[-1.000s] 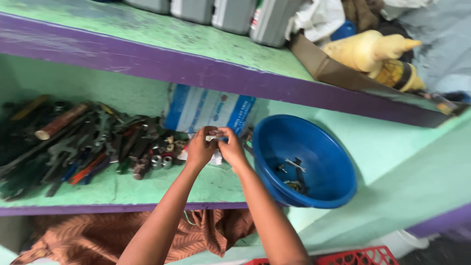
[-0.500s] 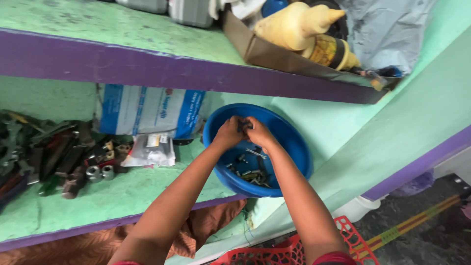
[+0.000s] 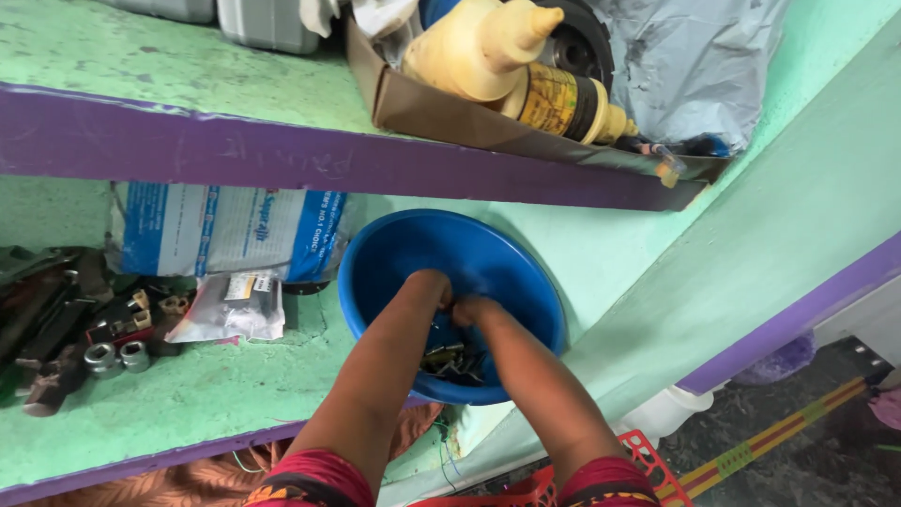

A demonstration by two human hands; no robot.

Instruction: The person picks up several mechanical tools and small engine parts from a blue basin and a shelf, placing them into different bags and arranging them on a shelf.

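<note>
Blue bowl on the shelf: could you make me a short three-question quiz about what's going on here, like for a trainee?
1. True or false: both hands are inside the blue bowl.
2. What lies in the bowl under the hands? A) small metal parts B) fruit C) folded cloth
3. On which side of the bowl, as pictured, do the metal nuts sit?

Key
1. True: left hand and right hand meet inside it.
2. A: small metal parts.
3. Left, on the green shelf, by the small plastic packet.
</note>
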